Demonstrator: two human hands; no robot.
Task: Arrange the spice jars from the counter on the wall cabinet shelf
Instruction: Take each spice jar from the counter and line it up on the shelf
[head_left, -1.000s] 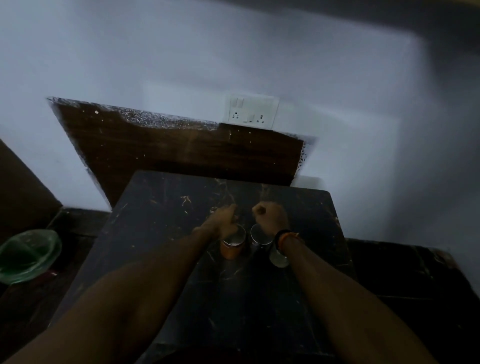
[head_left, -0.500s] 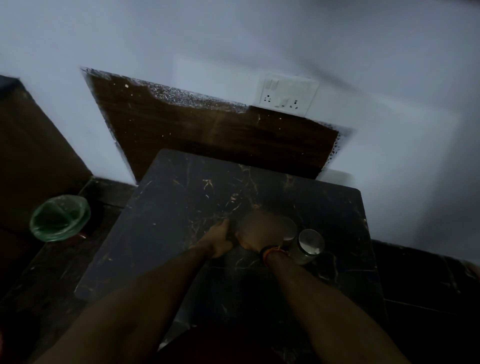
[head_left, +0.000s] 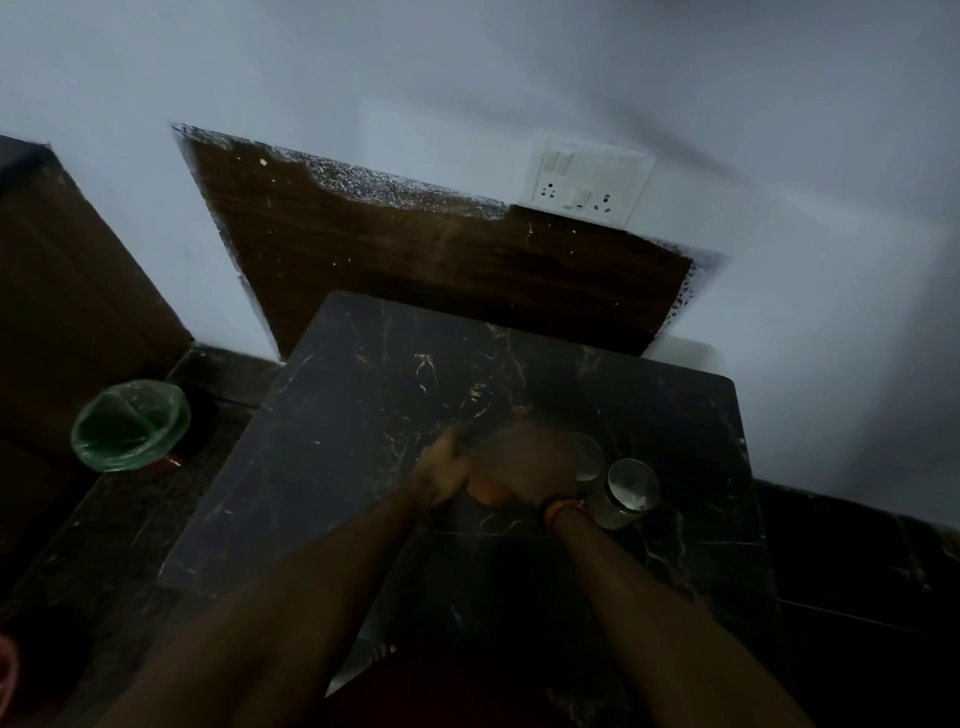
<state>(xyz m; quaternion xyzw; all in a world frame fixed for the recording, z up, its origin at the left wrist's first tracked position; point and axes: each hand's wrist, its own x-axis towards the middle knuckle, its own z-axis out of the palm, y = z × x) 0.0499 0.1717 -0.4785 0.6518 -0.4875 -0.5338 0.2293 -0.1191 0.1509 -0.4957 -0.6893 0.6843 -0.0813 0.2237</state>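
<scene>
Orange spice jar (head_left: 488, 493) under blurred right hand (head_left: 524, 462), left hand (head_left: 447, 467) touching

obstacles: two steel-lidded glass jars (head_left: 626, 493) right of hands | free: black marble tabletop (head_left: 363, 415) left and far side

Three spice jars on one tabletop (head_left: 363, 415) — an orange jar (head_left: 487, 492) under the hands, two steel-lidded jars (head_left: 631, 486) beside it. Two hands (head_left: 524, 465), one green bin (head_left: 130, 423), one socket plate (head_left: 587, 182).

Single head-worn view, looking forward and steeply down, close over a dark marble counter (head_left: 363, 415) — wall (head_left: 467, 62) behind
</scene>
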